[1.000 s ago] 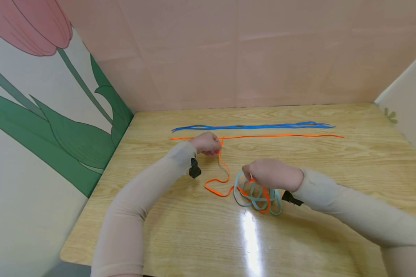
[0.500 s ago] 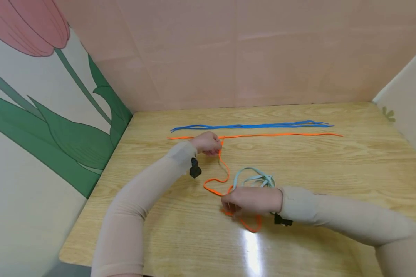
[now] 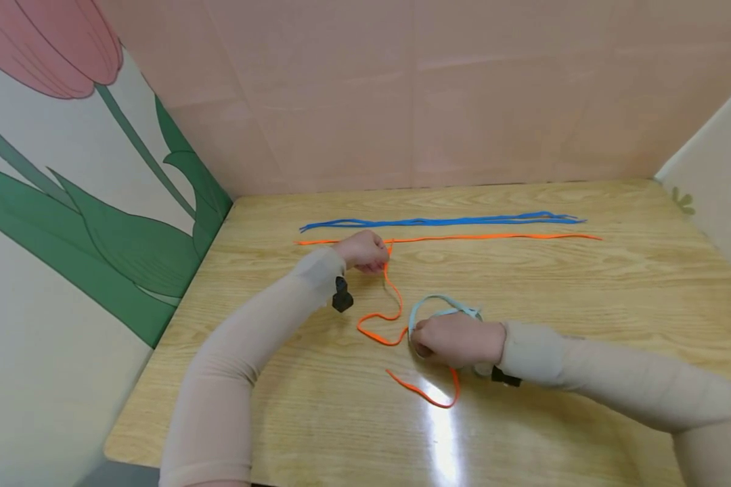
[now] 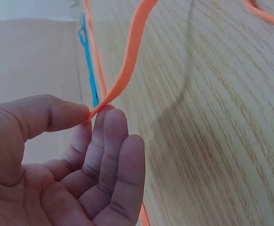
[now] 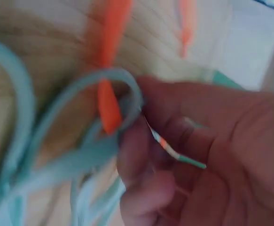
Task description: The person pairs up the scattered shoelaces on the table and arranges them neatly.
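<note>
My left hand (image 3: 362,251) pinches an orange shoelace (image 4: 132,52) close to its end, between thumb and index fingertip; the other fingers are loosely bent. From there the lace winds down the table toward a tangled light blue shoelace (image 3: 434,297). My right hand (image 3: 457,339) is over that tangle and covers much of it. In the right wrist view, thumb and index finger pinch a loop of the light blue lace (image 5: 87,160), and a stretch of orange lace (image 5: 111,106) passes behind the loop. The orange lace's other end (image 3: 423,392) curves out on the near side.
Several blue laces (image 3: 438,222) lie stretched side by side along the back of the wooden table (image 3: 585,291). Just in front of them runs a straight orange lace (image 3: 493,237). A pink wall panel (image 3: 414,101) stands behind the table, and a tulip-patterned panel (image 3: 128,237) at left.
My right hand has come toward the near side, drawing an orange end out of the tangle, then gone back up onto the light blue lace. The left hand has kept its place.
</note>
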Motion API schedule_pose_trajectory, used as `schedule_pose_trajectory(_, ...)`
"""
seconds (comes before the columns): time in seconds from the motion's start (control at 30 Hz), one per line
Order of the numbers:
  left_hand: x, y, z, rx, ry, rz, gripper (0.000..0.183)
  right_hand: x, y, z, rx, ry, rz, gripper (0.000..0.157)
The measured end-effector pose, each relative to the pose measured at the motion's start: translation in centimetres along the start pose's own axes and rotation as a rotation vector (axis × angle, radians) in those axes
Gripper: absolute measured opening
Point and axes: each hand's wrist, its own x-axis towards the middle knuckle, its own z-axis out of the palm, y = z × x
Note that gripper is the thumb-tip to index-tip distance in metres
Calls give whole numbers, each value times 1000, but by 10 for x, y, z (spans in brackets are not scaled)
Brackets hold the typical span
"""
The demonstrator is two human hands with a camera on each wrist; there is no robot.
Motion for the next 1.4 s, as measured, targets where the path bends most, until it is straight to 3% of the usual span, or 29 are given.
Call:
schedule_pose_trajectory(0.13,-1,0,-1,0,0,1,17,-3,13,-22,238,-89,-19,21)
schedule_pose_trajectory(0.27,-2,0,-3,-6,4,0,21,-10,30,-49,388,-65,-23,12)
schedule_pose_trajectory(0.47,-3,0,-4,-22,-5,-18,17,-25,50,-79,430,-33,74,5)
schedule_pose_trajectory(0.67,-3,2,-3,-24,-4,-17,14,-37,76,-91,418,-70,184,5)
schedule_pose_trajectory(0.83,-4,2,-2,-23,-3,-13,14,-39,94,-82,344,-184,270,4)
schedule_pose_trajectory(0.93,-4,2,-3,-17,-8,-16,15,-37,90,-71,231,-220,310,14)
schedule_pose_trajectory(1.07,-3,2,-2,-15,-6,-19,16,-31,66,-57,39,-91,294,27)
schedule_pose_trajectory(1.17,-3,2,-1,-19,0,-19,15,-23,43,-46,-35,12,223,21)
schedule_pose_trajectory(1.27,-3,2,-1,-19,-2,-20,16,-15,24,-33,-39,15,140,16)
schedule_pose_trajectory(1.4,-4,2,-1,-16,-3,-18,16,-11,11,-16,-115,15,74,24)
